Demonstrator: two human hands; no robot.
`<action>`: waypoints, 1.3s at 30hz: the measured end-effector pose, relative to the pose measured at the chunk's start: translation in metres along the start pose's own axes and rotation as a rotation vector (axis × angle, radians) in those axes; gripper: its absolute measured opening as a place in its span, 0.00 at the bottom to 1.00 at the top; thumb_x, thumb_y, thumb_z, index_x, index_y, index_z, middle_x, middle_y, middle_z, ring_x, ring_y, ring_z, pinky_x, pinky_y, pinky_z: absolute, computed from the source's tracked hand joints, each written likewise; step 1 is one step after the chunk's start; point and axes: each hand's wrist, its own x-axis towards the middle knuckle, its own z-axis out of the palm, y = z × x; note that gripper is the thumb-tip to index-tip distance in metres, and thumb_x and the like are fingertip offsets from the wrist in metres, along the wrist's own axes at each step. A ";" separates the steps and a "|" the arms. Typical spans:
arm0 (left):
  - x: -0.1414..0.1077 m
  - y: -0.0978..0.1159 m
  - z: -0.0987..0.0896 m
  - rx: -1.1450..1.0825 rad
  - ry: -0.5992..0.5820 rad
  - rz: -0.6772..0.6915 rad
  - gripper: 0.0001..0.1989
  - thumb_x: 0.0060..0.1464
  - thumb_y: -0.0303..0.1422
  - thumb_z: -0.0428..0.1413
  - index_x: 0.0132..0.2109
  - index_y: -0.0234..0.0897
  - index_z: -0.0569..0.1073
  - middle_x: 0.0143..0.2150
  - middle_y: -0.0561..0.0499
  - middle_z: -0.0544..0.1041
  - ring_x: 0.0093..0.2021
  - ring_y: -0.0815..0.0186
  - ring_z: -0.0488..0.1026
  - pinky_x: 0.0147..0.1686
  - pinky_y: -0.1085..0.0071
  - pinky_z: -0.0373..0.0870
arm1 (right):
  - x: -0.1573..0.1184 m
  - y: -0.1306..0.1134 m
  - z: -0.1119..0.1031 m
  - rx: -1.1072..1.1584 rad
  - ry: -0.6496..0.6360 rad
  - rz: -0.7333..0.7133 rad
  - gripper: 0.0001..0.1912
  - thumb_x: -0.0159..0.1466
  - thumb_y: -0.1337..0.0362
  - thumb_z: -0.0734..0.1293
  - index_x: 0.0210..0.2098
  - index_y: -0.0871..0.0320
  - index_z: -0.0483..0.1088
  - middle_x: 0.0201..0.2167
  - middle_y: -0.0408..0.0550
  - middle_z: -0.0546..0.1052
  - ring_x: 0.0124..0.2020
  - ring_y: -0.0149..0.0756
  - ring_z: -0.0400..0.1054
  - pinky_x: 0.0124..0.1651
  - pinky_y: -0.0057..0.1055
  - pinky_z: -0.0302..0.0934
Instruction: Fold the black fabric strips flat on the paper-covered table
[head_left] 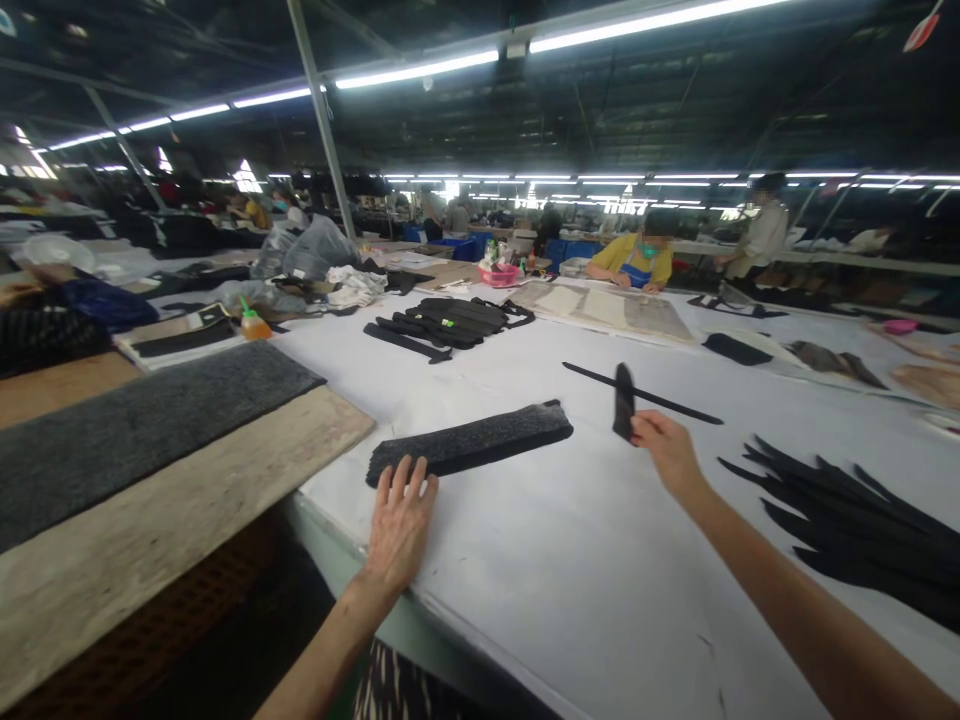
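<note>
My left hand [403, 515] lies flat with fingers stretched out, its fingertips on the near left end of a stack of dark fabric strips [472, 437] on the white tabletop. My right hand [664, 445] is raised a little over the table, thumb and fingers pinched on the lower end of a short black fabric piece [623, 400] that stands upright. Just behind that piece, a long thin black strip [682, 408] lies slantwise on the table. Right of my right forearm, several black fabric strips [847, 520] are fanned out.
To the left, dark grey felt [150, 420] lies on a worn board [247, 490]. A bottle with orange liquid [255, 325] stands behind it. Black garment pieces [450, 320] lie mid-table. Across the table a person in yellow [637, 262] leans over work. A pink basket [501, 273] stands farther back.
</note>
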 end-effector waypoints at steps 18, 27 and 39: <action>-0.013 -0.002 -0.015 -1.187 -0.393 -0.646 0.23 0.36 0.22 0.55 0.45 0.31 0.67 0.27 0.55 0.72 0.26 0.70 0.67 0.27 0.75 0.63 | -0.170 -0.010 0.129 -0.924 -0.678 -1.083 0.09 0.61 0.77 0.61 0.30 0.59 0.69 0.31 0.46 0.71 0.34 0.36 0.63 0.34 0.32 0.54; -0.021 0.010 -0.021 -0.708 -0.333 -0.403 0.30 0.42 0.16 0.47 0.55 0.36 0.66 0.30 0.56 0.72 0.30 0.70 0.67 0.33 0.74 0.63 | -0.156 -0.031 0.147 -0.805 -0.792 -0.905 0.07 0.63 0.72 0.64 0.40 0.57 0.70 0.41 0.46 0.72 0.42 0.36 0.65 0.43 0.33 0.58; -0.040 -0.006 -0.017 -0.476 -0.235 -0.244 0.12 0.54 0.21 0.48 0.39 0.34 0.76 0.37 0.47 0.74 0.41 0.62 0.70 0.42 0.68 0.67 | -0.155 -0.011 0.166 -0.773 -0.824 -1.053 0.06 0.62 0.73 0.64 0.31 0.57 0.71 0.31 0.45 0.70 0.35 0.36 0.61 0.40 0.32 0.55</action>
